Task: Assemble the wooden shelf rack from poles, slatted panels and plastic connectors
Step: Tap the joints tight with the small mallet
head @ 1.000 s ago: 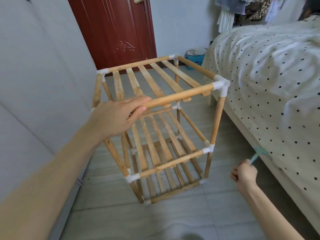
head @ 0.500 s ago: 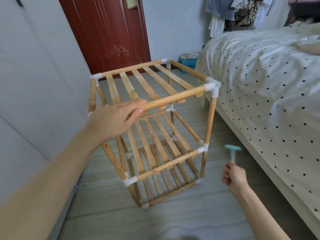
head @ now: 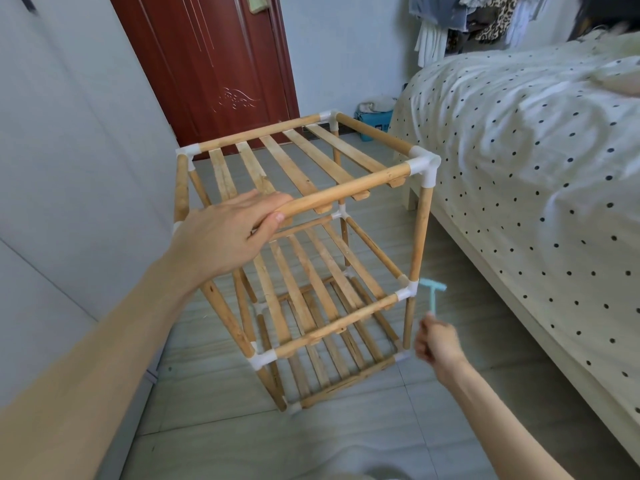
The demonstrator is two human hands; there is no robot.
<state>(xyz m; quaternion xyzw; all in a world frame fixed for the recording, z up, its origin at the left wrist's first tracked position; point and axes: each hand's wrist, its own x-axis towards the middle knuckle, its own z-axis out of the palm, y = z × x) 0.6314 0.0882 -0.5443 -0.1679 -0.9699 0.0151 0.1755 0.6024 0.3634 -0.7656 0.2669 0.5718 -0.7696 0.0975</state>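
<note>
**Hammer lifts beside the rack's middle joint**

Raised since half a second ago, the small light-blue plastic hammer (head: 432, 295) now has its head just beside the white connector (head: 408, 291) at the middle tier's near right corner; a second ago it pointed away toward the bed. Motion blur hides whether head and connector touch. The right hand (head: 437, 342) has its grip clamped round the lower end of the handle, fingers curled.

The wooden shelf rack (head: 311, 258) stands on the grey tiled floor (head: 363, 434) between the white wall panel (head: 69, 140) and the bed, with three slatted tiers joined by poles and white corner connectors. It leans a little in this wide view. The left hand (head: 228, 233) rests over the top front pole (head: 346, 192) at its left end, fingers laid across the top and thumb curled under, as it did in the earlier frames.

Beside the rack on the right lies the bed (head: 540, 174) with a cream, black-dotted cover. Behind stand a dark red door (head: 211, 64), a blue box (head: 375, 122) on the floor, and hanging clothes (head: 474, 22).
</note>
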